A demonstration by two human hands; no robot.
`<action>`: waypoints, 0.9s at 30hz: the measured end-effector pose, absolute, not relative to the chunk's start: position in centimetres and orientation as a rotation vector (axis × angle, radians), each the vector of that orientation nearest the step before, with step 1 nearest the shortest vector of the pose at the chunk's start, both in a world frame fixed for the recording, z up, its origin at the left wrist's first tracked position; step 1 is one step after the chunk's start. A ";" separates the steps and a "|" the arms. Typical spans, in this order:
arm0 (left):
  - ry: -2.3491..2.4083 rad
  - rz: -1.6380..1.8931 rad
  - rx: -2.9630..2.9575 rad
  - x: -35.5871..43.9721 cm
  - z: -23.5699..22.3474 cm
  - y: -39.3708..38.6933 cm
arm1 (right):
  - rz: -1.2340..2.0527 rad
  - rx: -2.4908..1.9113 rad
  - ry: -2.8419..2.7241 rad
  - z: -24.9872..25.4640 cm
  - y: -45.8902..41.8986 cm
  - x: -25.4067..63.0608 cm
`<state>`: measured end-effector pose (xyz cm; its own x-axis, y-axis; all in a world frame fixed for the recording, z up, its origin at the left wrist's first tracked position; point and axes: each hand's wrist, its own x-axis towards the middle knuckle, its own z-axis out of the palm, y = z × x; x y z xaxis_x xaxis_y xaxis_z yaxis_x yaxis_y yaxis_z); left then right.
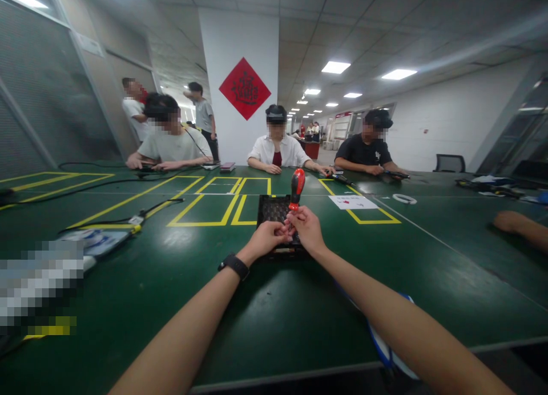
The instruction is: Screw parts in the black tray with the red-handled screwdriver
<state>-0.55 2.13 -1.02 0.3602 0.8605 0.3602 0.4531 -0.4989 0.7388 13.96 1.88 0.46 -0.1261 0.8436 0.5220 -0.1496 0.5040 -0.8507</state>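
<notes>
A red and black screwdriver (298,185) stands nearly upright, handle on top, over a black plastic tray or case (269,204) on the table. Closed around the screwdriver just below its handle are the fingers of my right hand (309,230). My left hand (270,235) is pinched beside them, low by the shaft; what its fingertips hold is hidden. Both hands cover much of the black case, whose inside looks dark and patterned. Neither the screwdriver's tip nor what it touches can be seen.
The green table (171,303) has yellow tape outlines. A white paper (353,202) and a white ring (404,199) lie to the right. Cables and a bagged item (100,241) are at left. Several people sit opposite; another person's hand (511,221) rests at right.
</notes>
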 end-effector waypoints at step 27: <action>1.000 1.112 1.866 -0.3 -0.8 1.9 | 0.989 -0.670 -1.369 0.9 2.3 14.3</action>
<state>-0.33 1.93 -0.83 0.3228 0.8822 0.3428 0.2479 -0.4284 0.8689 14.34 2.32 0.91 -0.0746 0.8734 0.4812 -0.1820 0.4626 -0.8677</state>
